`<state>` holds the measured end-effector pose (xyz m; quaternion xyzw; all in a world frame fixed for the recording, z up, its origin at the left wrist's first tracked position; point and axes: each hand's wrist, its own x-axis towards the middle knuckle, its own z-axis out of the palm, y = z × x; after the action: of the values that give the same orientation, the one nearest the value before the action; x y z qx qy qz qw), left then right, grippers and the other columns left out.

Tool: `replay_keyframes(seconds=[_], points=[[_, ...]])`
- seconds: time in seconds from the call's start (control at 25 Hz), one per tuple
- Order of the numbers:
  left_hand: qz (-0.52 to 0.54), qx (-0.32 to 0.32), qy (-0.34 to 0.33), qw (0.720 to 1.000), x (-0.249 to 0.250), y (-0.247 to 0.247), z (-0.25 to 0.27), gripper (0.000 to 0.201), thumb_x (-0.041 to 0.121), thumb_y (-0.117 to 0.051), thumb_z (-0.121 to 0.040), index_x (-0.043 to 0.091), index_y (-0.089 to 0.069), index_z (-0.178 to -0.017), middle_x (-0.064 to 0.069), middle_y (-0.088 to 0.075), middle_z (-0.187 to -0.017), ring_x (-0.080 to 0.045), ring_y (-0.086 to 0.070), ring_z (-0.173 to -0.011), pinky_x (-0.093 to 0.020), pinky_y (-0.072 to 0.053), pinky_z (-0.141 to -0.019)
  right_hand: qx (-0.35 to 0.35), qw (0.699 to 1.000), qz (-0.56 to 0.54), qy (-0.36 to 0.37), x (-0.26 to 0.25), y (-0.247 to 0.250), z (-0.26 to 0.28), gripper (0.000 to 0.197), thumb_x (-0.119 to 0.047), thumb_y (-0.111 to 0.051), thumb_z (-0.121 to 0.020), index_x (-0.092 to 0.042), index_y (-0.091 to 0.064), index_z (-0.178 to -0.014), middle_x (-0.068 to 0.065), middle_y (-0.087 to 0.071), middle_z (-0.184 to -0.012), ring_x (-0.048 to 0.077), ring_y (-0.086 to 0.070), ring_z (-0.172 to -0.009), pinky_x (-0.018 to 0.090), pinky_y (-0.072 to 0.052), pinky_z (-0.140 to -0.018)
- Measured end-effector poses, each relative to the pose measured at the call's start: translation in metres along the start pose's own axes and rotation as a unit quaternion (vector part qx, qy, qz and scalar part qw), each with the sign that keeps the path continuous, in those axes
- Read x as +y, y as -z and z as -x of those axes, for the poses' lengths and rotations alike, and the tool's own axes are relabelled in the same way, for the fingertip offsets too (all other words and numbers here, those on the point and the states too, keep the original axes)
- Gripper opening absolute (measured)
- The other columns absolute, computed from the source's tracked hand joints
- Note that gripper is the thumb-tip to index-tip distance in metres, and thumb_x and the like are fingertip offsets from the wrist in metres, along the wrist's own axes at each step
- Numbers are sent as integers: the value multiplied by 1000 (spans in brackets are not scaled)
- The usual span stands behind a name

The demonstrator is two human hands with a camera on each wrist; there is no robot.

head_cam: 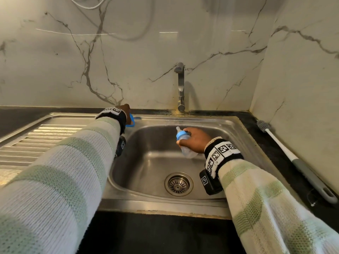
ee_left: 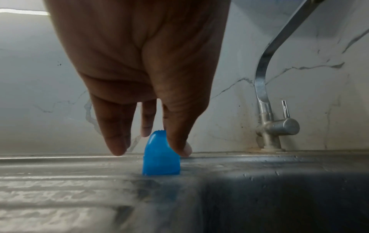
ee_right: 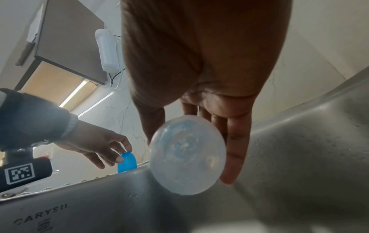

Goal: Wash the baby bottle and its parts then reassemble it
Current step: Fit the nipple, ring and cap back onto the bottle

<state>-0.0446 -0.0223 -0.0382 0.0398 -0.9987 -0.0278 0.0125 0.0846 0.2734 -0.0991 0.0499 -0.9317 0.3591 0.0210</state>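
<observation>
Two hands are busy at a steel sink (head_cam: 216,123) set in a dark counter (head_cam: 161,233) with marble walls behind. Your sleeve hides most of your left hand (head_cam: 123,109) from above. Its fingers (ee_left: 177,141) pinch the blue cap (ee_left: 160,159), which stands upright on the sink's back rim. Your right hand (head_cam: 195,139) wraps its fingers around the baby bottle (head_cam: 184,143) over the basin. The bottle tilts, nipple pointing up toward the back left. A brush (head_cam: 293,158) lies along the counter's right edge.
</observation>
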Motion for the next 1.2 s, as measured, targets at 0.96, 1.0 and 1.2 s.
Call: replay_keyframes(seconds=[0.96,1.0,1.2], points=[[648,-154,-20,746,114,-23,99,41,16,-61,-90,5,-57,-130,-20,-63,-118,-33,-68,-98,-39,-61,-78,57,996,5,73,-18,7,2,61,-38,-76,-79,-15,-53,-131,7,-63,-122,23,-60,-105,32,-48,-87],[650,-151,-27,745,117,-24,102,38,16,-63,-91,5,-59,-127,-19,-65,-117,-31,-69,-98,-37,-62,-72,54,996,12,74,-19,8,4,58,-38,-77,-78,-15,-54,-126,6,-63,-115,22,-61,-99,32,-48,-83],[623,-122,-34,772,121,-33,118,34,14,-72,-86,5,-65,-119,-17,-67,-113,-28,-69,-99,-35,-62,-72,51,996,7,72,-23,6,13,47,-35,-79,-75,-17,-58,-113,-1,-62,-103,17,-60,-90,29,-47,-75]])
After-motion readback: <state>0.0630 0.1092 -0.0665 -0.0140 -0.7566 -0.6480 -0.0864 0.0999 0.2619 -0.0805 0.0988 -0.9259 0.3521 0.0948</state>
